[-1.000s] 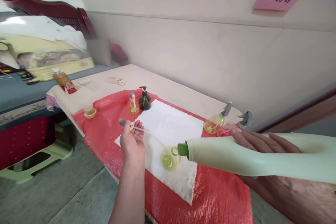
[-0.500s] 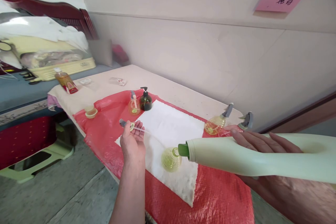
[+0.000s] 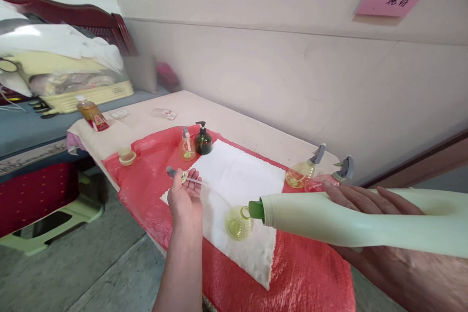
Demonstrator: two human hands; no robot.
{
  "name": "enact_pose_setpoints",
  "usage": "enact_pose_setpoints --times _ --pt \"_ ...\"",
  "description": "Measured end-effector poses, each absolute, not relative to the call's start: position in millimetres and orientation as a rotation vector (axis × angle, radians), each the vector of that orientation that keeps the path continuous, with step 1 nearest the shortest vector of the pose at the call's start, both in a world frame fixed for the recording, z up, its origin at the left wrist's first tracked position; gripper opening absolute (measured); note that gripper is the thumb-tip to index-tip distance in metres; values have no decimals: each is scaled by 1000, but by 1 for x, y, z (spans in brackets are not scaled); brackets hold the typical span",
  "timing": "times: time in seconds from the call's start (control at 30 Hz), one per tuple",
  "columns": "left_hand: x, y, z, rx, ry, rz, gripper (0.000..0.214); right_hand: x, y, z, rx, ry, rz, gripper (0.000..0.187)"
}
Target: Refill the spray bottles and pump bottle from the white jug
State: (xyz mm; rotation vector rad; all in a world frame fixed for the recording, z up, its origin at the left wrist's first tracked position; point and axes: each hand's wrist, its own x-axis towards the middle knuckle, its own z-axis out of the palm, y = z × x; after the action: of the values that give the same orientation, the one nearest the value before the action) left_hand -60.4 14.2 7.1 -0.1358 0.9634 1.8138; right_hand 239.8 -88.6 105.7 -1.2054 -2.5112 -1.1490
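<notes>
My right hand (image 3: 369,200) grips a big pale green jug (image 3: 351,222), tipped on its side with its dark green spout (image 3: 256,209) over the mouth of a small round clear bottle (image 3: 238,223) that holds yellow liquid. That bottle stands on a white cloth (image 3: 237,180). My left hand (image 3: 185,197) holds a grey spray pump head with a thin tube (image 3: 180,175), palm up, to the left of the cloth.
A red mesh sheet (image 3: 146,180) covers the table. On it stand a dark pump bottle (image 3: 202,140), a small spray bottle (image 3: 186,146), a yellow cap (image 3: 126,155) and two spray bottles (image 3: 303,169) near the wall. An amber bottle (image 3: 91,113) lies further left.
</notes>
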Motion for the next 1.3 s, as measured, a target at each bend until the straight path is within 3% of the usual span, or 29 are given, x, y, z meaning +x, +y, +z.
enact_pose_setpoints --times 0.53,1.3 --pt "-61 14 9 -143 962 1814 18 240 -92 104 -1189 -2544 -1234 61" --pt "-60 14 9 -146 970 1807 16 243 -91 105 -1189 -2530 -1217 56"
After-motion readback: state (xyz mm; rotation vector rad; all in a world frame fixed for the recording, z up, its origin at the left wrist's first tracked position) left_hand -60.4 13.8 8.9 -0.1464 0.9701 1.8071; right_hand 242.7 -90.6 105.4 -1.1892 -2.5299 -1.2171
